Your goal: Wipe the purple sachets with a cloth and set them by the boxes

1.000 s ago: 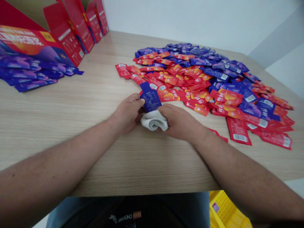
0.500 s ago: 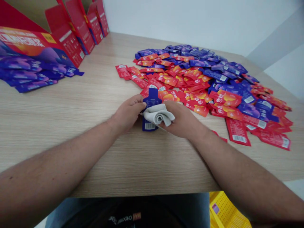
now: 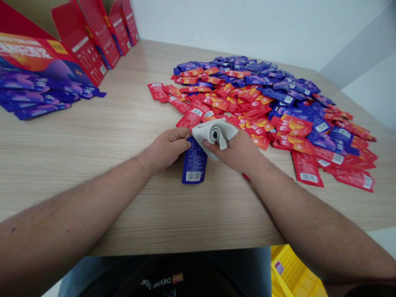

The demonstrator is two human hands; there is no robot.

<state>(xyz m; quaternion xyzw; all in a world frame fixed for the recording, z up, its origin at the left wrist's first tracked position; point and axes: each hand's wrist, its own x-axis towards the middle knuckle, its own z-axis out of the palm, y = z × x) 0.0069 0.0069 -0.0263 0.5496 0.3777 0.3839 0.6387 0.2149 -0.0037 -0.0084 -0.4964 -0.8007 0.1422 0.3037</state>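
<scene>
Well, the left hand (image 3: 165, 149) has its fingers curled inward, their tips (image 3: 187, 143) at the top end of a blue sachet (image 3: 194, 166). Whether they pinch the sachet or only pin it to the wood, I can't tell, because the thumb is out of sight. The right hand (image 3: 235, 151) is closed around a bunched white cloth (image 3: 215, 134), its fingers pressed together and wrapped over the fabric, and a fold of the cloth lies across the sachet's upper part. The two hands sit close together with the sachet between them, and this kind of hold seems to work best with the sachet flat and anchored at one end, so that pressure from the cloth can't skate it across the table.

The sachet lies flat on the wooden table (image 3: 93, 136), its barcode end toward the person and clear of both hands. Just beyond the fingers, a red sachet (image 3: 190, 119) sits at the near edge of a broad heap of red and blue sachets (image 3: 247, 95). Farther left, blue sachets (image 3: 31, 93) lie in overlapping rows beside open red cardboard boxes (image 3: 83, 53). Below the table edge, at lower right, a yellow plastic crate (image 3: 293, 272) shows.
</scene>
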